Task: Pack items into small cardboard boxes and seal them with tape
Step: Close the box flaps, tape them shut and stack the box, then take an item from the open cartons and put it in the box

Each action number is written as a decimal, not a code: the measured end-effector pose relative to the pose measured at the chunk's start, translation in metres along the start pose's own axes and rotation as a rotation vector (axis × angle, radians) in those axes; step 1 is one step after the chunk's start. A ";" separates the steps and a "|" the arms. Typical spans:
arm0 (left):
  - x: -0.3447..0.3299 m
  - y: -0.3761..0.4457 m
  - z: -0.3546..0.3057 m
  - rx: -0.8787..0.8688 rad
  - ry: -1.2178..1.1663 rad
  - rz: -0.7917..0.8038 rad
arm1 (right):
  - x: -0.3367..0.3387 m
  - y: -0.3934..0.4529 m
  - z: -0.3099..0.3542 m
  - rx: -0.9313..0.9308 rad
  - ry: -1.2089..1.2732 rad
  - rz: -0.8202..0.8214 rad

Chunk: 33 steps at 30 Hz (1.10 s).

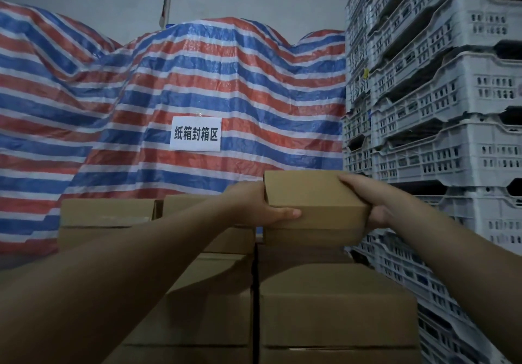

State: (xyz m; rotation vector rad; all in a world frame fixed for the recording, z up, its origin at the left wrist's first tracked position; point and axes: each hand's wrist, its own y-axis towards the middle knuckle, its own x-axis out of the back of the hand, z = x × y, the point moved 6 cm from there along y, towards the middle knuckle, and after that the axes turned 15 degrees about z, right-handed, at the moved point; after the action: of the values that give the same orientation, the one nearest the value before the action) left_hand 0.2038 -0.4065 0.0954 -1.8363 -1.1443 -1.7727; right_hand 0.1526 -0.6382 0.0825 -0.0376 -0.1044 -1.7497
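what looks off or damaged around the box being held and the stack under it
Nothing stands out. The small cardboard box, closed and undented, is gripped at its ends by the left hand and right hand above the stacked cardboard boxes, which sit squarely. The grey crates are evenly stacked, and the white sign hangs nearly level on the striped tarp.

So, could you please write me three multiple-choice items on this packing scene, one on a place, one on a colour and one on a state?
1. Where do the grey crates stand?
A. At the right
B. At the left
C. Under the sign

2. What colours stripe the tarp?
A. Green and yellow
B. Red, blue and white
C. Black and grey

3. How is the small cardboard box held?
A. By the left hand alone
B. By nobody
C. By both hands, closed

Key: 1 A, they are stacked along the right edge; 2 B, the stripes show it; 3 C, the right hand grips its other end.
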 end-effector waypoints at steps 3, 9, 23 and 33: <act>-0.009 0.005 0.011 0.080 0.100 0.070 | -0.008 0.012 -0.015 -0.067 -0.026 0.058; -0.011 0.008 0.013 0.143 0.156 0.036 | -0.003 0.024 -0.025 -0.065 -0.033 0.056; -0.010 -0.004 0.001 0.045 0.323 -0.111 | -0.010 0.015 -0.026 -0.131 -0.284 -0.024; 0.081 -0.114 0.030 -0.139 0.074 -0.526 | -0.079 -0.028 0.076 0.359 -0.785 -0.373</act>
State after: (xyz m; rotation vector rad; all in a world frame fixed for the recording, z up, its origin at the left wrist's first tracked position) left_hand 0.1320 -0.2899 0.1350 -1.6206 -1.6201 -2.2274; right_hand 0.1365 -0.5489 0.1504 -0.4664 -1.0495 -1.9683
